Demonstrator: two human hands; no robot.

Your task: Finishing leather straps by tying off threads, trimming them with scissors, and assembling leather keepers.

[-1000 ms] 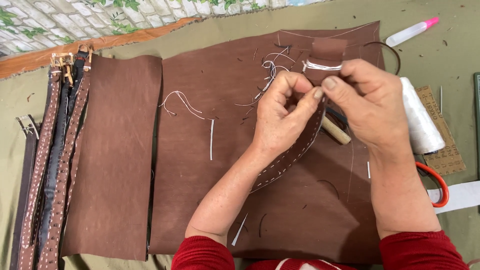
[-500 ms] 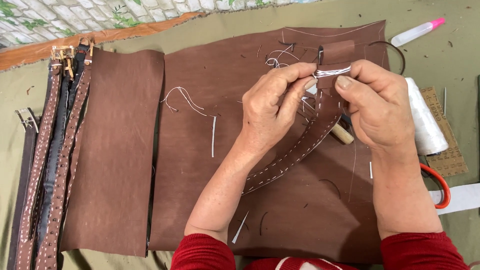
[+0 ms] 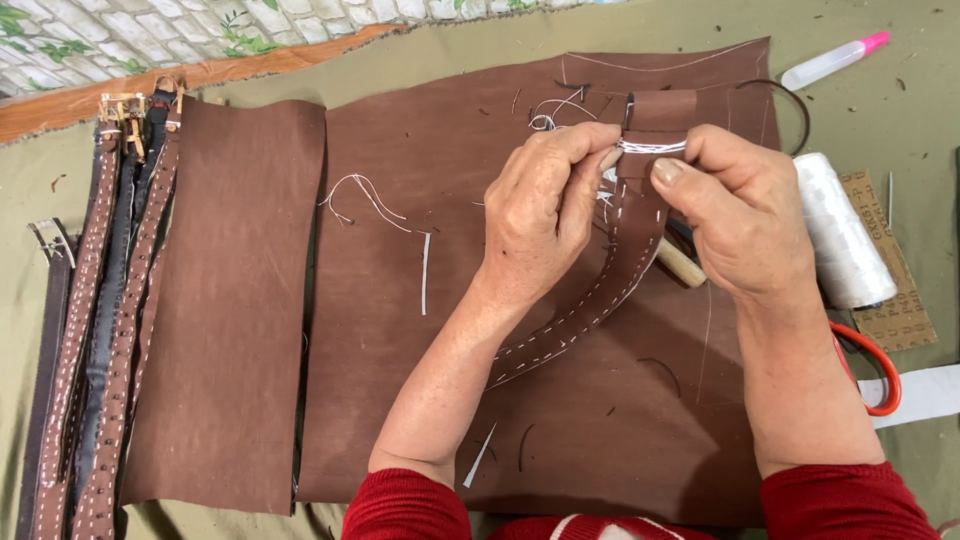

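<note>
Upper centre of frame: left hand (image 3: 545,215) and right hand (image 3: 740,215) fingers clamp the brown stitched leather strap (image 3: 625,270) between them, at its white thread wrapping (image 3: 652,147).

On the desk (image 3: 905,30) lies a leather sheet (image 3: 400,380), a second sheet (image 3: 230,300) left of it, belts (image 3: 95,330) at far left. A strap (image 3: 600,300) lies on the first sheet; thread spool (image 3: 840,235) and scissors (image 3: 880,370) lie right, glue bottle (image 3: 830,62) behind.
</note>
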